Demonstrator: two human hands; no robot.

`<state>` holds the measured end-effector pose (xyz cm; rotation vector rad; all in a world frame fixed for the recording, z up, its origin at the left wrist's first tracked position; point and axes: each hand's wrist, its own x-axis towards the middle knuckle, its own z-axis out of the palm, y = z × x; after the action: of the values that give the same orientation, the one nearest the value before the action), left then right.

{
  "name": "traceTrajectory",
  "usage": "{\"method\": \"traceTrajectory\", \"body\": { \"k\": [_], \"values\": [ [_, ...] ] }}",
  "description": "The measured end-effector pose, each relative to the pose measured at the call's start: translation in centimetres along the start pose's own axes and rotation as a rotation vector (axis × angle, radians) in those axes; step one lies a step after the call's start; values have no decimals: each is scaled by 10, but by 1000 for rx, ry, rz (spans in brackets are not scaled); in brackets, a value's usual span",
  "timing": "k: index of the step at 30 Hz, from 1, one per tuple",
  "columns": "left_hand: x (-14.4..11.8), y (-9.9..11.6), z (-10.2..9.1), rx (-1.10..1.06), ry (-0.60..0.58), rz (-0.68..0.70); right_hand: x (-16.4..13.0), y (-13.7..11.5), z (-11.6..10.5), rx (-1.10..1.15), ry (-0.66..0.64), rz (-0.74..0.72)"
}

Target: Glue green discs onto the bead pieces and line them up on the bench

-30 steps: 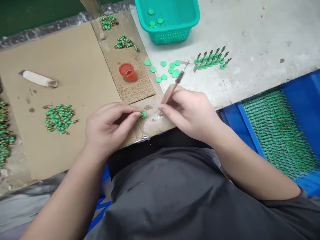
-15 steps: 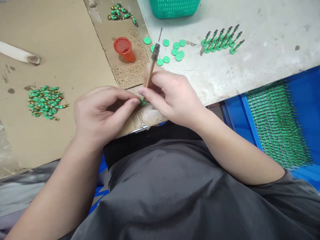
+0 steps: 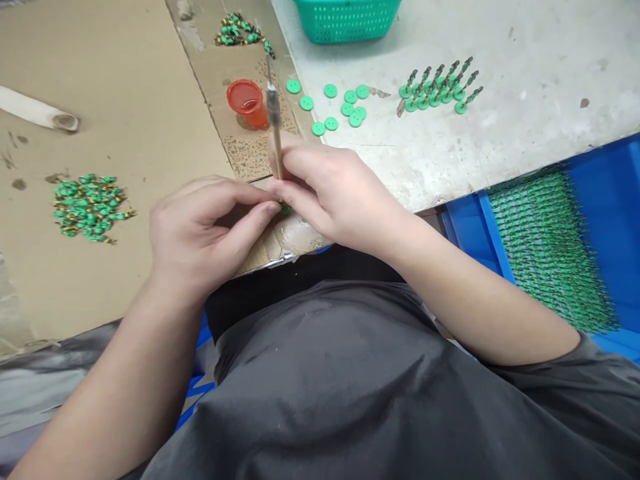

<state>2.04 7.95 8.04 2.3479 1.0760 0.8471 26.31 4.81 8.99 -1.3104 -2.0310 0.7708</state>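
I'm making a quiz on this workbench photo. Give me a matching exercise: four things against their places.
Things:
1. orange cup
2. teal basket
3. blue tray
4. thin brush

Places:
A. top edge, on the grey tabletop
B. in the right hand
C. on the brown cardboard
D. right of the table, full of green pieces

Pairs: 1-C, 2-A, 3-D, 4-B

the right hand (image 3: 333,193) has closed in from apart until its fingertips meet those of the left hand (image 3: 200,233). the brush (image 3: 275,127) it holds has swung from leaning right to near upright, tip now beside the orange cup (image 3: 246,101). the green disc (image 3: 285,209) is now almost hidden between the fingertips.
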Motion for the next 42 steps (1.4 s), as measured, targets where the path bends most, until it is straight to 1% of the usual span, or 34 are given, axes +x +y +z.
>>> {"method": "traceTrajectory", "body": {
  "k": [4,8,12,14,17,20,23,25,27,30,34,39,42],
  "values": [
    [0,0,0,4,-9,6,4,1,2,-57,-18,-21],
    [1,-1,0,-9,-8,51,4,-3,2,-81,-16,3],
    [3,0,0,-7,-7,40,0,-6,3,-88,-6,5],
    [2,1,0,-14,-5,46,-6,-5,5,-89,39,11],
    [1,3,-2,-20,-15,40,-20,-1,9,-79,157,44],
    [-1,0,-3,13,-26,44,-31,1,7,-53,208,23],
    [-2,-7,-2,90,-29,126,-34,0,2,-51,187,-10],
    [-2,-11,1,127,-37,159,-33,-1,-2,-59,161,-1],
    [-1,-13,3,142,-54,143,-32,-1,-4,-64,140,17],
    [0,-14,4,131,-65,133,-33,-3,-1,-46,168,22],
    [-1,-15,1,95,-75,155,-35,-4,9,-27,217,-52],
    [-6,-18,3,63,-38,165,-31,3,19,-40,271,-193],
    [-8,-18,4,60,-37,179,-29,5,21,-53,279,-207]
  ]
}}
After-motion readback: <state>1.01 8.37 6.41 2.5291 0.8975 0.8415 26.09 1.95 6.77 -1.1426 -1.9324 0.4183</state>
